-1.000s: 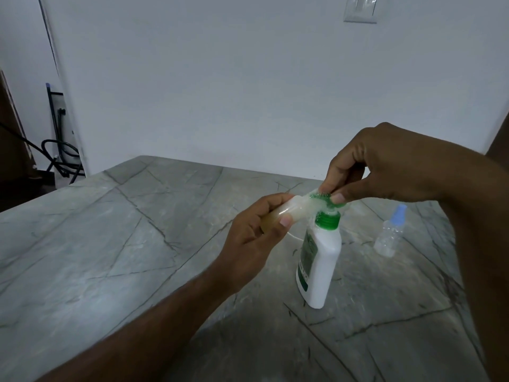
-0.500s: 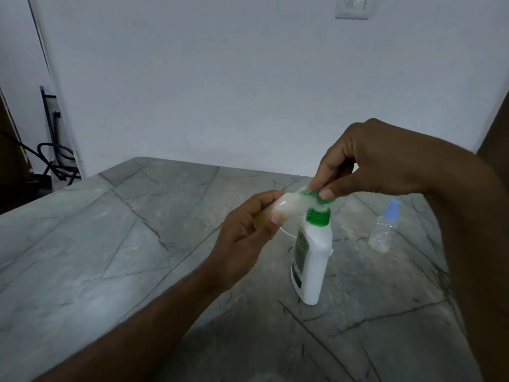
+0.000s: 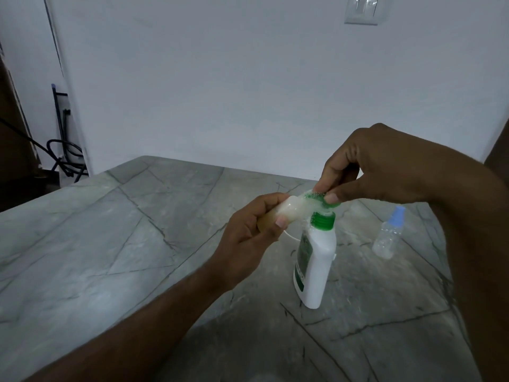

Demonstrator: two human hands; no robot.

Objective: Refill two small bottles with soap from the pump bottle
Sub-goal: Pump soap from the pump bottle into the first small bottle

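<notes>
Little change is recorded since the earlier frames: both hands are kept at the pump head, while the whole group is seen shifted slightly in the view with the camera. Nearest, the left forearm is extended from the lower left across the grey veined table (image 3: pixel 115 244), with broad bare surface left open to its left and toward the near edge. The left hand (image 3: pixel 248 238) is raised above the table, fingers curled round a small bottle (image 3: pixel 286 213) held tilted, its mouth turned toward the spout and pale soap seen inside. Just beyond, the white pump bottle (image 3: pixel 316 260) is stood upright on the table, its green collar directly under the raised green pump head (image 3: pixel 322 201). The right hand (image 3: pixel 385 172) is arched over from the right, thumb and fingertips pinched on that pump head. Farther right, a second small bottle (image 3: pixel 387 235) with a blue cap is stood apart, near the table's right edge. Behind, the far table edge is met by a white wall bearing a switch plate (image 3: pixel 362 9); black cables (image 3: pixel 63 158) are noted at far left.
</notes>
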